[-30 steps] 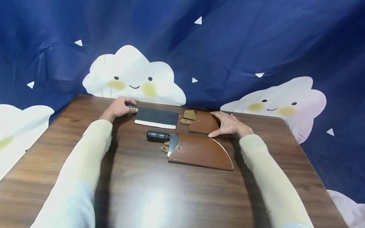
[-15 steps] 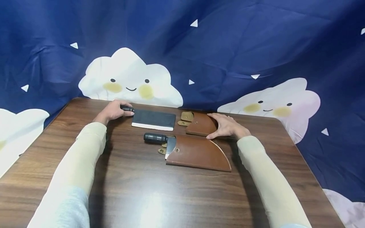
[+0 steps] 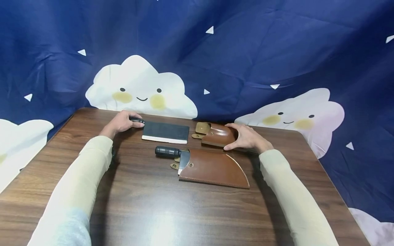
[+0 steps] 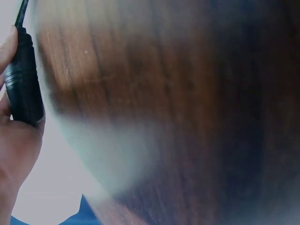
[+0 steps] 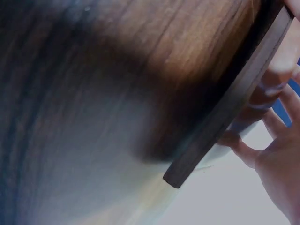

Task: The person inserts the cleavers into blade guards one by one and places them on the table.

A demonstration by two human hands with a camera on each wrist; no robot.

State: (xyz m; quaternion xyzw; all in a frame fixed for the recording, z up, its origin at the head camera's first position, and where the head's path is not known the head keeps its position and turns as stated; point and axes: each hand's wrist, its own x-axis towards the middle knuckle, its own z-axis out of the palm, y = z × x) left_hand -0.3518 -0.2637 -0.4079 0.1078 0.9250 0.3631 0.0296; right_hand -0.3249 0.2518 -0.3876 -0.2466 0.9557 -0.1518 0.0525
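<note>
While the farther leather sheath (image 3: 218,135) is squeezed by the right hand (image 3: 248,138), just left of it the bare cleaver (image 3: 166,131) is gripped by the left hand (image 3: 122,121), its long axis pointed toward that sheath.

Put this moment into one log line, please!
left fingers: hold bare knife by handle | right fingers: pinch back cover | other blade: mostly inside front cover

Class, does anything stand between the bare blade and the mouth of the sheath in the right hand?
Yes: the tan flap and snap tab of that sheath stick out from its mouth toward the blade. The sheathed cleaver lies on the near side, out of line.
</note>
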